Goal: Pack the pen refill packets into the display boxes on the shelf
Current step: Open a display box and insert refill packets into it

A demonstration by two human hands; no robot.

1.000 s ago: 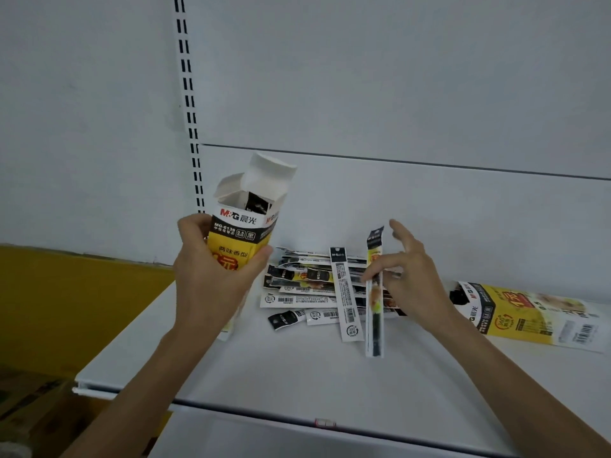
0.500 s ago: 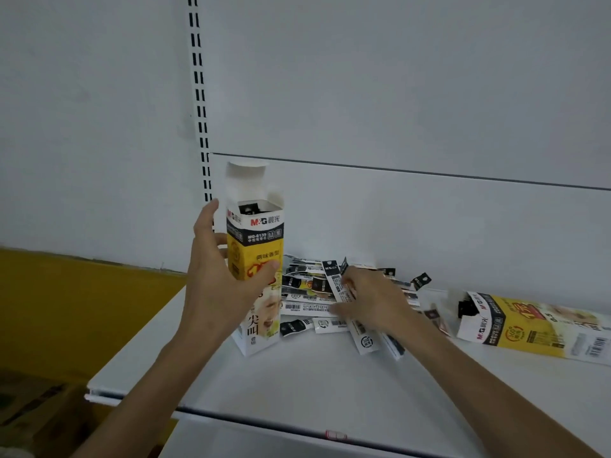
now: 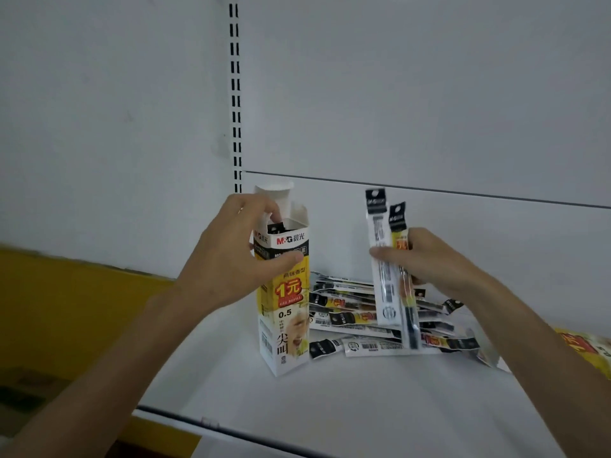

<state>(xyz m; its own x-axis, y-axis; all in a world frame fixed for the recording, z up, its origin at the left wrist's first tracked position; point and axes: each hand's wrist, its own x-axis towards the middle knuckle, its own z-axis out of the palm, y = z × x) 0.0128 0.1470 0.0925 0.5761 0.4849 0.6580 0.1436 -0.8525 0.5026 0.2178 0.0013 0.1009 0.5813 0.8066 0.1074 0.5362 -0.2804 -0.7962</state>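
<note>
A tall yellow, black and white display box stands upright on the white shelf, top flaps open, with black packet tops showing inside. My left hand grips its upper part, thumb across the front and fingers over the open rim. My right hand holds two long refill packets upright, to the right of the box and above the shelf. A heap of loose refill packets lies on the shelf behind and below them.
A second yellow display box lies on its side at the far right, partly cut off by my right forearm. The shelf's front edge runs across the bottom. A slotted upright rises behind the box; a yellow surface is at left.
My right hand has lifted two packets up from the heap and holds them upright. The box now stands on the shelf, and my left hand has shifted up to its open top.
</note>
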